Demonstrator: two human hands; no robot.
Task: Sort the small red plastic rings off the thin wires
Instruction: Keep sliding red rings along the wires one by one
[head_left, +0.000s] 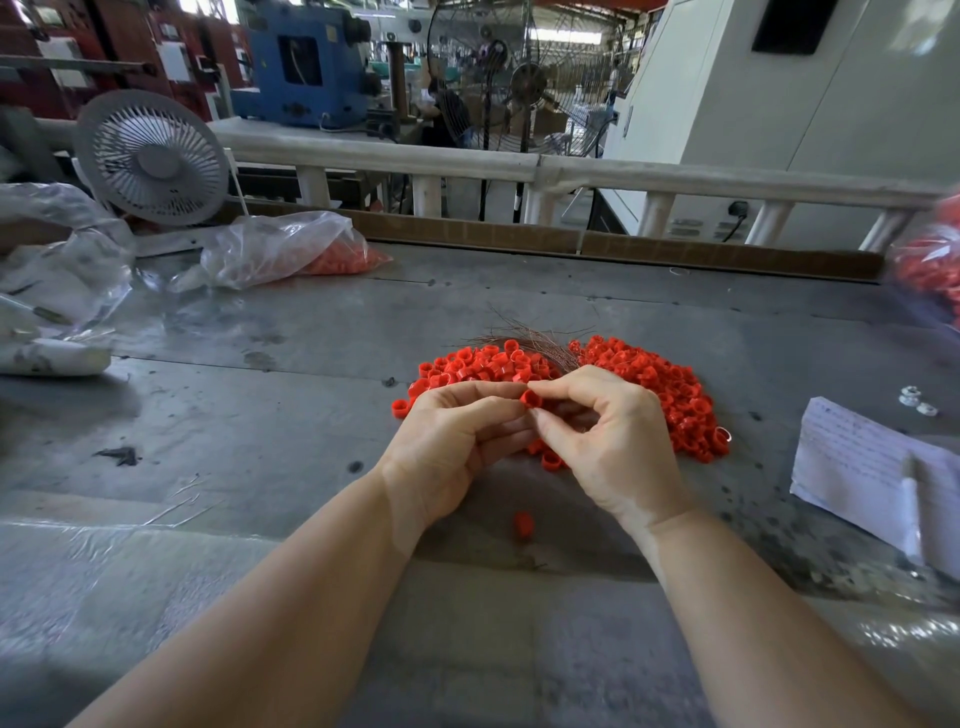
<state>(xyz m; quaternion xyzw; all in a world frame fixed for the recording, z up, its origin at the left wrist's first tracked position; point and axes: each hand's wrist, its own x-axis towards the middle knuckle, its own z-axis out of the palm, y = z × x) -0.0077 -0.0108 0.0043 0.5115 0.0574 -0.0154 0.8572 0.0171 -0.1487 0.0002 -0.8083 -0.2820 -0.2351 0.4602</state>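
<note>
Fingers of both hands are pinched on one small red plastic ring, held between them above the heaped red rings on the grey bench.

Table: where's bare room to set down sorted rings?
Bare table left of the ring pile, short of the plastic bags. Also the strip between pile and paper sheet. Crowded: the middle, where both hands work over rings and wires.
</note>
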